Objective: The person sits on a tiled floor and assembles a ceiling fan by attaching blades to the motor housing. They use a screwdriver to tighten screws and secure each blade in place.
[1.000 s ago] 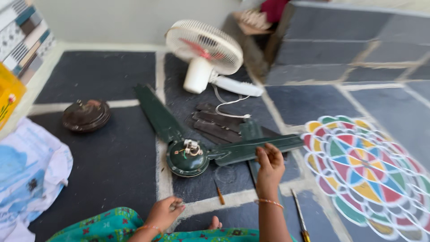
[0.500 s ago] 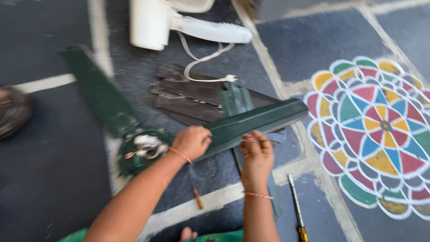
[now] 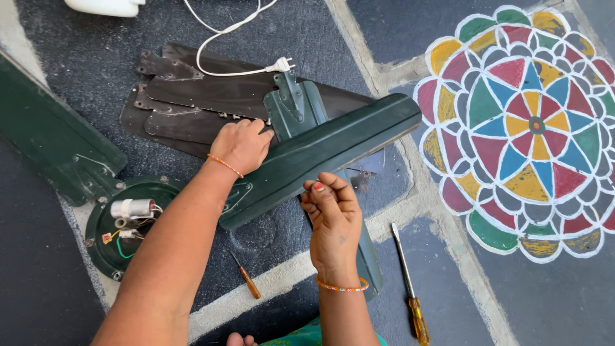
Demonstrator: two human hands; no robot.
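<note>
A dark green ceiling fan lies on the floor, its round motor housing [image 3: 106,240] showing a white capacitor and loose wires. One green blade [image 3: 333,144] runs from the housing up to the right. My left hand [image 3: 242,144] is curled over that blade's upper edge, next to a loose green blade [image 3: 296,106] lying beneath it. My right hand [image 3: 332,218] sits at the blade's lower edge, fingers bunched together, with nothing visible between them. A second attached blade [image 3: 51,138] reaches to the upper left.
Dark brown fan blades [image 3: 192,96] are stacked behind, with a white plug and cord [image 3: 246,64] across them. A small brown-handled screwdriver [image 3: 246,280] and a long yellow-handled screwdriver [image 3: 410,291] lie on the floor. A colourful painted floor pattern [image 3: 525,122] is at the right.
The view has dropped and closed in on the fan. My left hand came up from near my lap onto the green blade. My right hand stays at the blade's lower edge.
</note>
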